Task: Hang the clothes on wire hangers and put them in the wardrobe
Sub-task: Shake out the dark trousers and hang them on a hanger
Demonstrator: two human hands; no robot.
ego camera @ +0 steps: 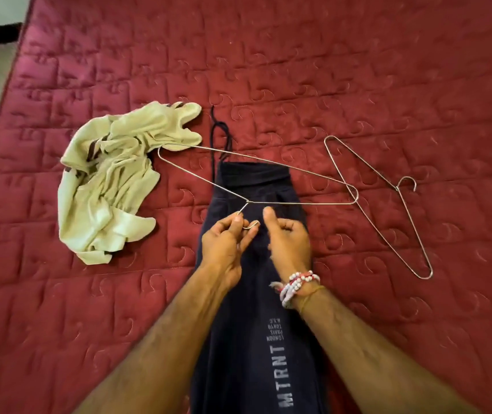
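Red quilted bed (358, 70) beneath: left hand (223, 246) pinching wire hanger (256, 180) hook, triangle fanning beyond fingertips over dark trousers (253, 324); right hand (289, 240) beside, loosely curled, holding nothing visible.

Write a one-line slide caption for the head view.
Left hand pinches a wire hanger by its hook over dark trousers on a red quilted bed; a cream garment and spare hanger lie alongside.

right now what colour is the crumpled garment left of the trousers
Pale cream with dark brown trim, best seen in the head view: the crumpled garment.
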